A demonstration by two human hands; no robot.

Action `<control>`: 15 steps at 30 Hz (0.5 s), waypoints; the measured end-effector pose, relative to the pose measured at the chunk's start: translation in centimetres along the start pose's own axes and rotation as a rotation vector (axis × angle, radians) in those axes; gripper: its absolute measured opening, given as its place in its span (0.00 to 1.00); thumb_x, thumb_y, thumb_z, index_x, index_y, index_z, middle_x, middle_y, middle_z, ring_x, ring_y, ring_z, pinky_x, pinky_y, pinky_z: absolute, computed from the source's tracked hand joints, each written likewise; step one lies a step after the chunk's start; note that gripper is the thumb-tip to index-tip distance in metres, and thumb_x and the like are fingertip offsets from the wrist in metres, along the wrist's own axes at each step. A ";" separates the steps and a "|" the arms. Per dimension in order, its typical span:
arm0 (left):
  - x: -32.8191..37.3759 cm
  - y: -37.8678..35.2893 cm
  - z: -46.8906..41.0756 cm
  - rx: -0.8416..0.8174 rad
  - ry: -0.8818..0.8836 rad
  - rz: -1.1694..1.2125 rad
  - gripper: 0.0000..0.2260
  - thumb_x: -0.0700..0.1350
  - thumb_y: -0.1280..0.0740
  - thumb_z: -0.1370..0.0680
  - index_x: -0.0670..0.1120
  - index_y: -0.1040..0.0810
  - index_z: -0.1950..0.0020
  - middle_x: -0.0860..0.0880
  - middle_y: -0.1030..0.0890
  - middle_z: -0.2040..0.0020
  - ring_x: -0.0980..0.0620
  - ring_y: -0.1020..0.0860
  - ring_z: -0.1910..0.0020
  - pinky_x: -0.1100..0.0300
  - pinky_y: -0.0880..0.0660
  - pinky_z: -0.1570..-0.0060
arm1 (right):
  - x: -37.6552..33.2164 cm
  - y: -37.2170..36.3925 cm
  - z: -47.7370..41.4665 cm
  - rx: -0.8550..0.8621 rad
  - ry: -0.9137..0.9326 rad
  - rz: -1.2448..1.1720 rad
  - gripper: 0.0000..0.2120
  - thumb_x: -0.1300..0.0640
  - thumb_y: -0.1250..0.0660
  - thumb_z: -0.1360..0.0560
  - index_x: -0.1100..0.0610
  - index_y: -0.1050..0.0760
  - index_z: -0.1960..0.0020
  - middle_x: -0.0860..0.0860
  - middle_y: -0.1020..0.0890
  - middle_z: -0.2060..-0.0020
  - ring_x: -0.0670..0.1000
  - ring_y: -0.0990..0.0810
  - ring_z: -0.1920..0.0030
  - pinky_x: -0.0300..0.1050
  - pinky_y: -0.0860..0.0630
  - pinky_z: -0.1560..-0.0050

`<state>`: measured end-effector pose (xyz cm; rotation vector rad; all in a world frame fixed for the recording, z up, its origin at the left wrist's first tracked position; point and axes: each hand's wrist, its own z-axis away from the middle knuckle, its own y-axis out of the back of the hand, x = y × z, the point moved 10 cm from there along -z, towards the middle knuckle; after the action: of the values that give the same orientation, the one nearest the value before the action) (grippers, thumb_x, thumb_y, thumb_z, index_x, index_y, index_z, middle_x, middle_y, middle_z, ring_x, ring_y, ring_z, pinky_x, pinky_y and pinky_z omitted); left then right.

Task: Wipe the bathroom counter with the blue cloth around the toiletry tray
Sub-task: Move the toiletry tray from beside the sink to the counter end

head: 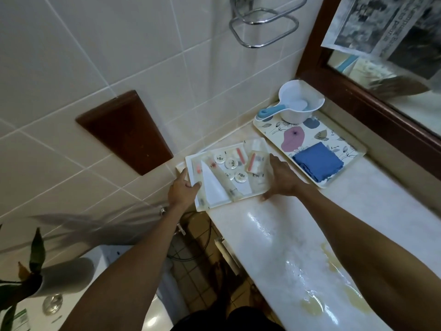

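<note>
So both hands are on the toiletry tray (259, 187) right now, mid-frame at the counter's (274, 235) left end. The left hand (182, 191) is curled over its left edge, thumb on top of the rim, so that one's gripping it. The right hand (281, 179) lies along the right edge with fingers pointing down to the near corner; looks more like pressing or bracing than a full grip, can't tell for sure. Whether the tray is lifted or just sitting there, also can't tell.

The cloth (317, 162) isn't in either hand. It's folded on the floral tray (267, 126), up and to the right of the toiletry tray, just past the right hand. Its long side runs diagonally, upper left to lower right. A white scoop (298, 103) sits at the far end of the same floral tray.

My guess is the right hand is the obvious one to grab it, since it's near, while the left would have to cross over. The counter lower down looks wet and has yellowish stains, so there's wiping left to do.
</note>
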<state>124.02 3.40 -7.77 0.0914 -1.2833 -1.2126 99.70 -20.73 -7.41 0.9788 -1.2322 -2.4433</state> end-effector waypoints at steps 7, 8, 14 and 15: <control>-1.0 -0.4 -1.1 -0.089 0.062 0.105 0.31 0.51 0.28 0.23 0.56 0.37 0.22 0.46 0.19 0.40 0.45 0.17 0.48 0.47 0.16 0.55 | -1.5 2.3 0.1 0.093 0.022 -0.088 0.64 0.50 0.15 0.44 0.62 0.50 0.20 0.57 0.40 0.22 0.58 0.41 0.23 0.51 0.41 0.25; -1.1 -0.4 -1.2 -0.099 0.076 0.112 0.31 0.50 0.28 0.23 0.55 0.37 0.22 0.46 0.19 0.40 0.45 0.17 0.49 0.50 0.16 0.59 | -1.3 2.4 -0.3 0.095 0.021 -0.112 0.64 0.51 0.15 0.44 0.61 0.50 0.20 0.57 0.41 0.22 0.57 0.41 0.23 0.50 0.42 0.24; -0.7 -0.1 -1.6 -0.169 0.117 0.120 0.30 0.50 0.31 0.21 0.52 0.38 0.21 0.42 0.22 0.37 0.48 0.17 0.56 0.65 0.23 0.74 | 0.8 2.6 -2.8 0.202 -0.041 -0.251 0.56 0.53 0.15 0.49 0.54 0.35 0.25 0.53 0.25 0.31 0.55 0.28 0.31 0.53 0.28 0.32; -0.7 -0.1 -1.9 -0.174 0.113 0.102 0.28 0.51 0.31 0.20 0.51 0.36 0.22 0.42 0.21 0.38 0.50 0.18 0.59 0.66 0.24 0.75 | 1.1 2.6 -3.2 0.209 -0.051 -0.264 0.54 0.54 0.15 0.49 0.55 0.33 0.27 0.53 0.23 0.34 0.55 0.26 0.33 0.51 0.26 0.35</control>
<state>125.52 2.81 -8.97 -0.0314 -1.0680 -1.2094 100.78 -24.82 -7.23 1.2121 -1.4858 -2.5870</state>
